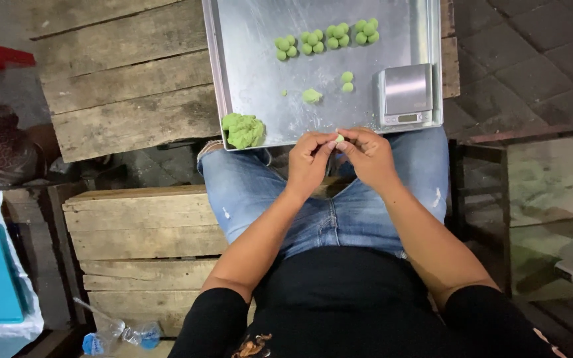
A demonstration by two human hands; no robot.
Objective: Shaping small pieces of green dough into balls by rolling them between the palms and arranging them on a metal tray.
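Here, your left hand and right hand met at the middle of the frame, fingertips pinched together on a small green dough piece held between them, just below the near edge of the metal tray. Both hands hovered over your lap, above the blue jeans.

On the tray, just above your hands to the right, sat a small silver scale. At the tray's lower left corner lay a big lump of green dough, hanging slightly over the rim. Near the tray's middle rested a torn scrap of dough and two small rolled balls. Along the top of the frame ran a row of green balls in clusters.

The tray rested on a wooden pallet table in the upper left. A crushed plastic bottle lay at the lower left of the frame.
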